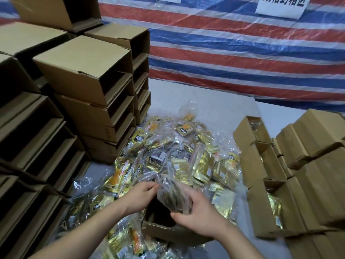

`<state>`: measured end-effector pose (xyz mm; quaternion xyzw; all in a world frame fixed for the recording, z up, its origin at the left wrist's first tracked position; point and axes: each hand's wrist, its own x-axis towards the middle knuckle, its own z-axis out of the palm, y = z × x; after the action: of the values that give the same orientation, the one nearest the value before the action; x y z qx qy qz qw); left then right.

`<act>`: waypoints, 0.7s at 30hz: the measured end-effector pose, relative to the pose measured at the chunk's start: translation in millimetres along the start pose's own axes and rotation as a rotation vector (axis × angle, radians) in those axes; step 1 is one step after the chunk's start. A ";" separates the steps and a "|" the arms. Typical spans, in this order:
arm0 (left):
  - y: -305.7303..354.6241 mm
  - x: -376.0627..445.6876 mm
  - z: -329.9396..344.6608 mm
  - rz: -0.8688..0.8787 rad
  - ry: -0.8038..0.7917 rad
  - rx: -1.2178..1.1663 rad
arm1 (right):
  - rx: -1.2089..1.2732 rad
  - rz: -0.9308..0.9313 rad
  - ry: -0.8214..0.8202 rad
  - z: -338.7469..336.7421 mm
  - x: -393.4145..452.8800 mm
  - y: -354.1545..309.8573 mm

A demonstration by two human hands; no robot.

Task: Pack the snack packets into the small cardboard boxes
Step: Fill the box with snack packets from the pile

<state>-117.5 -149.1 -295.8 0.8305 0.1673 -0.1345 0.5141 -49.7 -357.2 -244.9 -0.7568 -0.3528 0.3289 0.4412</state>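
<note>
At your 6 o'clock, the clear plastic bag of gold snack packets [172, 195] stands tilted over the open small brown cardboard box [160, 226]; loose gold packets [186, 156] heap at 12 o'clock.

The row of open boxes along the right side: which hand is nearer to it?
Right. The right hand grips the bag of packets over the small box, closer to that row; the left hand holds the bag's far side.

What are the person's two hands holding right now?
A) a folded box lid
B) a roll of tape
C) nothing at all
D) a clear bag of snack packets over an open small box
D: the left hand and right hand both grip a clear bag of snack packets above the open small box.
</note>
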 end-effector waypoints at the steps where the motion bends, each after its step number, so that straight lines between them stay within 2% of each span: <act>1: 0.6 0.5 -0.3 -0.007 0.001 -0.016 | -0.065 0.007 -0.026 0.5 0.1 0.4; 3: 2.2 0.3 -2.0 -0.011 -0.003 -0.044 | -0.155 0.045 -0.077 1.3 1.6 4.3; 8: 3.0 -1.7 -2.3 0.018 -0.020 -0.069 | -0.182 0.186 -0.218 4.1 9.3 14.6; 13: 1.4 -1.6 -6.4 -0.007 -0.032 -0.222 | -0.236 0.267 -0.317 -2.6 25.9 19.4; 17: -0.3 0.8 0.8 0.019 -0.022 -0.106 | -0.428 0.320 -0.435 8.8 37.5 31.0; 21: -6.0 2.2 4.9 0.028 0.032 -0.126 | -0.535 0.363 -0.432 32.5 47.7 44.0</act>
<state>-118.3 -150.7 -303.7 0.8007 0.1720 -0.1032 0.5645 -39.8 -319.7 -306.2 -0.8086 -0.3710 0.4499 0.0783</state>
